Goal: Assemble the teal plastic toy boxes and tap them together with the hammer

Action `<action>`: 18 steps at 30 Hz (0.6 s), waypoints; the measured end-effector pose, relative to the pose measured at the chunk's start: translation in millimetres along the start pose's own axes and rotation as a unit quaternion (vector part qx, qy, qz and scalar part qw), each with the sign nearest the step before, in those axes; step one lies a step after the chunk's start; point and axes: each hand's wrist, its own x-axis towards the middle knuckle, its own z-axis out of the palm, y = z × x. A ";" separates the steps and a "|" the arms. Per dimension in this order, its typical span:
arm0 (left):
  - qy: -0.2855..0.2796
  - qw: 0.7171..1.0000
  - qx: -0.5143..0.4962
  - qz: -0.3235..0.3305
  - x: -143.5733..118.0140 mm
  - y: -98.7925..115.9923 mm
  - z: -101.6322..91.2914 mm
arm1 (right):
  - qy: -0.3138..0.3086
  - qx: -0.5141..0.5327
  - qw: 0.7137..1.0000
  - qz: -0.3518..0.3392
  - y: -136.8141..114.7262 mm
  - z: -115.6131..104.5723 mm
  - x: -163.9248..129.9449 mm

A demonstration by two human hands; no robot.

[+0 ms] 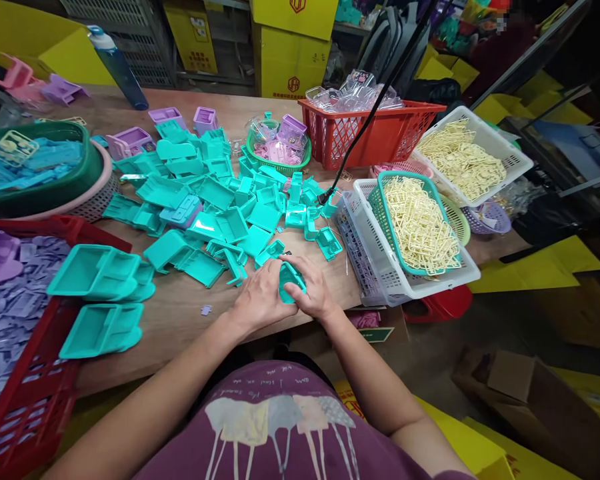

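Near the front edge of the table, my left hand (pixel 260 297) and my right hand (pixel 314 288) are both closed around one teal plastic part (pixel 291 280). My fingers cover much of it, so its full shape is hidden. Just beyond my hands spreads a loose pile of teal plastic parts (pixel 220 193), many of them box-shaped trays. To the left, teal trays with rounded ends (pixel 100 330) sit in a small group by the table edge. A tiny lilac piece (pixel 206 310) lies on the wood beside my left forearm.
At left stand a red crate (pixel 45 360) of lilac pieces and a dark green basin (pixel 83 157). On the right, a white basket (pixel 420 290) holds a teal basket of cream pieces (pixel 420 223). A black cable (pixel 353 143) hangs before a red basket (pixel 340 137).
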 end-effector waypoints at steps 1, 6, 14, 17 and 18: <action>-0.020 1.000 -0.008 0.006 1.0 0.6 -5.1 | 0.026 0.049 0.998 0.028 5.5 2.1 -2.5; -0.170 0.976 -0.133 0.037 7.5 -15.2 -28.8 | 0.089 0.226 0.946 0.213 26.5 23.5 -19.5; -0.185 0.968 -0.171 0.005 -8.8 -42.1 -18.3 | 0.062 0.258 0.924 0.277 8.8 39.7 -38.6; -0.202 0.957 -0.209 -0.015 -16.5 -38.8 -16.7 | 0.066 0.311 0.901 0.295 8.3 44.7 -44.3; -0.212 0.955 -0.205 -0.027 -17.9 -36.7 -17.2 | 0.070 0.325 0.895 0.297 8.6 46.1 -46.4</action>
